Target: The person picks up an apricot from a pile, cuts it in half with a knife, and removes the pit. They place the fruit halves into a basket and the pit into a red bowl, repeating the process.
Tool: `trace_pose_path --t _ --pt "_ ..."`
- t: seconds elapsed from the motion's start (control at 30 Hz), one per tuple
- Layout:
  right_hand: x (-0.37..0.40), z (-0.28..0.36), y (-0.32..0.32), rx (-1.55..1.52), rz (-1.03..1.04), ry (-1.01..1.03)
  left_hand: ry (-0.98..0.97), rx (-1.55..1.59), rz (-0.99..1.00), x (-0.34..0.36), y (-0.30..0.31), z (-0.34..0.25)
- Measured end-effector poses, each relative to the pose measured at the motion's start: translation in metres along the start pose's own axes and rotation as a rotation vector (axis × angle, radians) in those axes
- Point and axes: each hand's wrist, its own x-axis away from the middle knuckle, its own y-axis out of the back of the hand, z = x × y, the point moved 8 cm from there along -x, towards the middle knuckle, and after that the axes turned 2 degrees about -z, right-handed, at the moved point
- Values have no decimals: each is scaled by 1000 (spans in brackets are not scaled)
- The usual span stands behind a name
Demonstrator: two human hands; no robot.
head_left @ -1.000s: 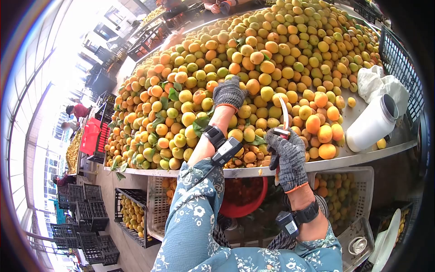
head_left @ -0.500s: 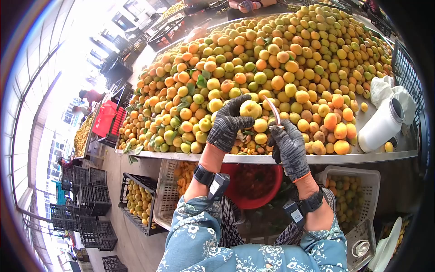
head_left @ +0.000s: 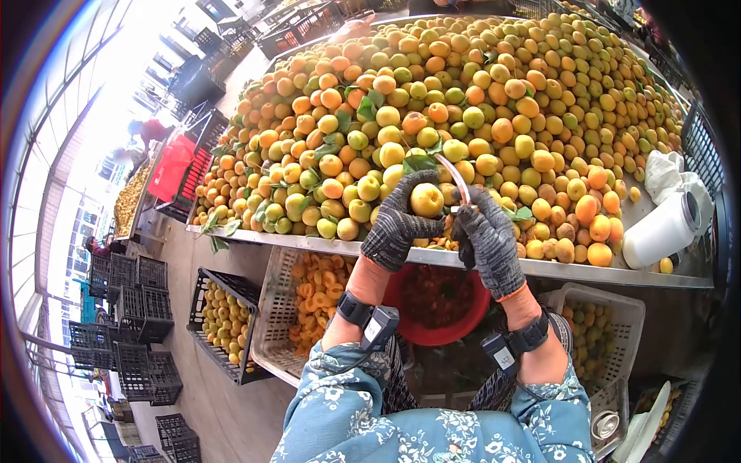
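My left hand (head_left: pixel 403 221), in a dark grey knit glove, grips a yellow fruit (head_left: pixel 427 200) between thumb and fingers, above the front edge of the table. Just to its right, my right hand (head_left: pixel 489 241), gloved the same way, is closed round the lower end of a thin curved tool (head_left: pixel 455 177) with a pinkish edge. The tool's upper end points up and left, close to the held fruit but apart from it. Behind both hands rises a large heap of yellow, orange and green fruit (head_left: pixel 478 123) with some leaves.
Under the metal table edge (head_left: pixel 324 245) are a red basin (head_left: pixel 437 305), a pale crate of cut fruit (head_left: pixel 272 316), a black crate (head_left: pixel 202 309) and another pale crate (head_left: pixel 629 312). A white jar (head_left: pixel 656 235) lies tilted at right. People are at far left.
The camera view has shifted, showing more of the crates below the table. My hands keep their holds on the fruit and the tool.
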Motion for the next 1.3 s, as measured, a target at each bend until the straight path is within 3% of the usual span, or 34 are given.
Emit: trace_pose_path --t 0.1,0.23,0.3,0.37,0.6,0.67,0.8,0.9,1.07,1.13,1.2,1.23,1.27,1.3 --pt "-2 5 -7 1 5 91 53 -43 -8 4 3 10" --pt "0 4 -7 113 3 114 -124 -468 -49 6 -1 1" --pt "-2 -1 -9 177 5 130 -131 -468 -53 8 -5 2" --pt "0 16 -9 334 -50 460 -144 -412 -54 9 -8 3" --pt "8 21 -14 518 -50 469 -85 -406 -95 13 -10 9" --pt "12 29 -15 595 -86 591 -25 -422 -103 17 -14 6" --pt "15 22 -12 583 -92 525 -43 -520 -120 21 -18 7" --pt "21 25 -11 600 -136 651 -53 -541 -132 26 -23 3" --pt "23 14 -7 821 -151 554 -42 -582 -146 30 -28 6" --pt "23 13 -8 843 -156 549 49 -735 -186 31 -26 5" --pt "13 -1 -2 562 -101 422 -7 -842 -206 34 -27 2" --pt "3 -22 5 432 -52 237 -67 -948 -229 34 -28 -2" --pt "0 -28 11 431 -53 237 -67 -949 -228 33 -26 3" --pt "2 -23 9 495 -5 409 -110 -850 -228 30 -23 8"
